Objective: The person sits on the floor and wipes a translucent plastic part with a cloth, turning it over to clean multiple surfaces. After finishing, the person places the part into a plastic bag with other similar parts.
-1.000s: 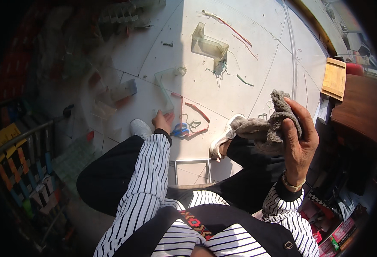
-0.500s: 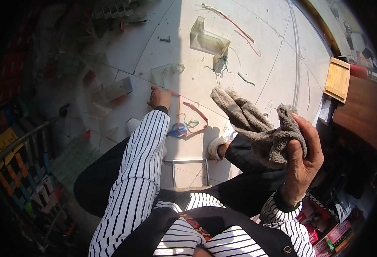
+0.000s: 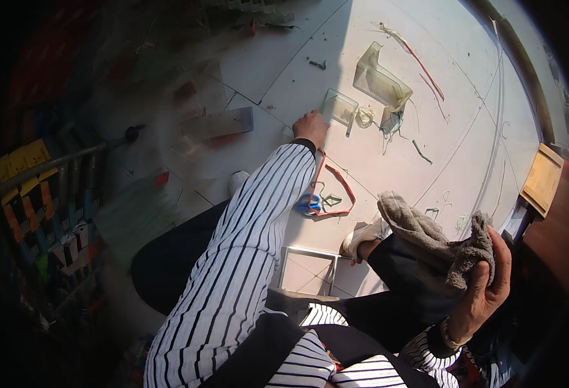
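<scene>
Grey rag [image 3: 436, 242] hangs bunched in the clenched right hand [image 3: 485, 284], while the left hand [image 3: 311, 126] reaches the small clear glass pane [image 3: 338, 107] on the tiled floor [image 3: 452, 142], its finger grip hidden.

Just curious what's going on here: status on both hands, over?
Left hand reaching to the small clear plastic piece on the floor. Right hand gripping grey cloth. Loose cords beside the arm, not blocking.

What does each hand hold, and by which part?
The right hand grips a grey cloth by one bunched end. The left hand reaches a clear plastic piece at its near edge; a grip cannot be told.
</scene>
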Motion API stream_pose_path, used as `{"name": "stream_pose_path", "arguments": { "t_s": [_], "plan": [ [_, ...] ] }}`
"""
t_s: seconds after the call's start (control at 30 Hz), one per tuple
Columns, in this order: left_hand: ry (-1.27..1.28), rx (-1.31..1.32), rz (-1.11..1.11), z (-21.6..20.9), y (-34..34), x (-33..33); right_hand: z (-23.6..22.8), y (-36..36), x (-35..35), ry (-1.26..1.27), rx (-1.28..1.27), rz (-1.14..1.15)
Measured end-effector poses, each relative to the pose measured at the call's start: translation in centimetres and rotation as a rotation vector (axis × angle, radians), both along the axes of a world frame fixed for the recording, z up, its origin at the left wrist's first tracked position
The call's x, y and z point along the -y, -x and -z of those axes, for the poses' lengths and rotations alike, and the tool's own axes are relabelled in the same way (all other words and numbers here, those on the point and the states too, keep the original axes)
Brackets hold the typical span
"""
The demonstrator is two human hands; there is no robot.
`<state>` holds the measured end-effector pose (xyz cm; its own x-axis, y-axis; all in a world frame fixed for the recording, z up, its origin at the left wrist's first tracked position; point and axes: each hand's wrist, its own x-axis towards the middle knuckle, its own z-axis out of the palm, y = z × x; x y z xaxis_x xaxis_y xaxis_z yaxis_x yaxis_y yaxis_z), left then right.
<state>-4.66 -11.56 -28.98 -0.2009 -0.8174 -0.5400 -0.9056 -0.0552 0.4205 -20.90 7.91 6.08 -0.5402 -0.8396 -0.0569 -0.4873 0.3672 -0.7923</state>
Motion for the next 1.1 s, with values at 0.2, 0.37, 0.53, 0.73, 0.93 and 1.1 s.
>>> {"name": "stream_pose_path", "arguments": {
  "t_s": [0.2, 0.37, 0.53, 0.73, 0.93, 1.1],
  "plan": [
    [0.241, -0.111, 0.159, -3.2, -10.1, 6.5, -0.1, 0.3, -0.2, 0.007, 0.026, 0.000],
    [0.022, -0.072, -0.319, -6.5, -24.6, 13.7, -0.1, 0.1, 0.2, -0.039, 0.074, -0.040],
    [0.085, -0.197, -0.597, -7.2, -29.1, 16.1, 0.0, -0.3, 0.8, -0.082, 0.107, -0.061],
    [0.551, 0.023, -0.245, -9.2, -21.9, 17.9, -0.5, 0.1, -0.1, -0.058, 0.148, 0.024],
    [0.983, 0.251, -0.202, -14.2, -19.2, 21.6, -0.1, 0.8, -1.0, -0.114, 0.165, 0.018],
    [1.070, 0.025, -0.200, -16.0, -17.5, 25.1, 0.4, 0.7, -0.4, -0.167, 0.116, 0.013]
  ]
}}
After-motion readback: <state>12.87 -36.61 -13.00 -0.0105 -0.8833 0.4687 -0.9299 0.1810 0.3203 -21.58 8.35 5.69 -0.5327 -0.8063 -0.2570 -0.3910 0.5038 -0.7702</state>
